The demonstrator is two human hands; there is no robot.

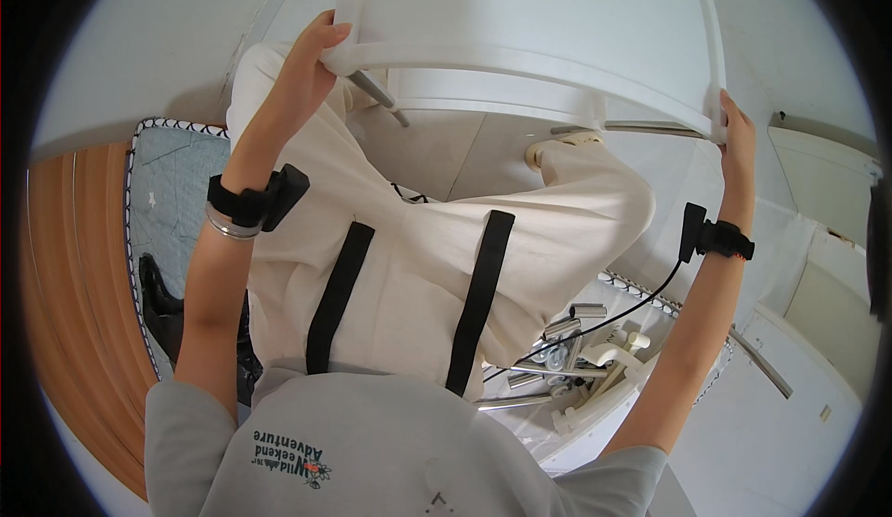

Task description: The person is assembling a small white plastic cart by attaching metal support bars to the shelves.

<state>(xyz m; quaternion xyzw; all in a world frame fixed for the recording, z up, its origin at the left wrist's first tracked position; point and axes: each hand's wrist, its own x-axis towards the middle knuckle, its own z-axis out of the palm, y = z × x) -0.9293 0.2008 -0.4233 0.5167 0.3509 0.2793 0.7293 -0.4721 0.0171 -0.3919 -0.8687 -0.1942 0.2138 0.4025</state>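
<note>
A white plastic shelf unit (548, 15) stands in front of me, between and beyond my bent legs. My left hand (314, 57) is closed around its near left corner, with the thumb on top. At the near right corner my right hand (737, 136) grips the side edge; its fingers are partly hidden behind the rim. Below the upper tier a metal tube (374, 91) runs down by the left corner toward a lower white tier (502, 91). Another metal tube (650, 129) shows under the right side.
Metal tubes and white plastic fittings (609, 359) lie in a heap beside my right thigh. A loose tube (762, 364) sits further right. A black cable (641, 296) runs from my right wrist device across my lap. At left are a grey-blue mat (177, 178) and brown wooden slats (79, 266).
</note>
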